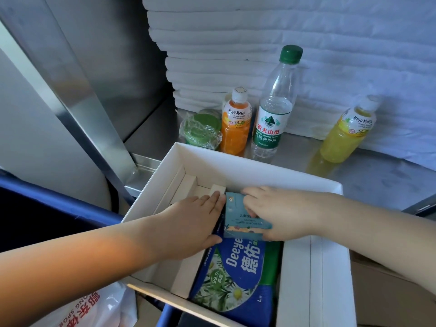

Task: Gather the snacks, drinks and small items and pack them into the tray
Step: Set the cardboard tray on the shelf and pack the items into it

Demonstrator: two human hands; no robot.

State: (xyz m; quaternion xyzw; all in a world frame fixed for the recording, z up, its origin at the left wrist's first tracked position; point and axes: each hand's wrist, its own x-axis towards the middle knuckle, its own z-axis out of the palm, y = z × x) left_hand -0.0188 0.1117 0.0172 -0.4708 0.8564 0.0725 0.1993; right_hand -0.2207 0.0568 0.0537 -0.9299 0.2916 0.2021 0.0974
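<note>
Teal packet [243,215] sits between both hands inside the white tray [259,166], long axis pointing away from the body, right hand [283,211] gripping it, left hand [193,223] flat-fingered against its other edge.

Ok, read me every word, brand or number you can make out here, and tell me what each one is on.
"MOGU MOGU": orange drink bottle
"MOGU MOGU": yellow drink bottle
"农夫山泉", "饮用纯净水": water bottle; its smaller print is too small to read
"Deeye", "德佑", "99.9": blue pack, partly covered
"儿童洗": teal box; the lines below are blurred
"SPOR": plastic bag, cut off; its red characters are unreadable
</note>
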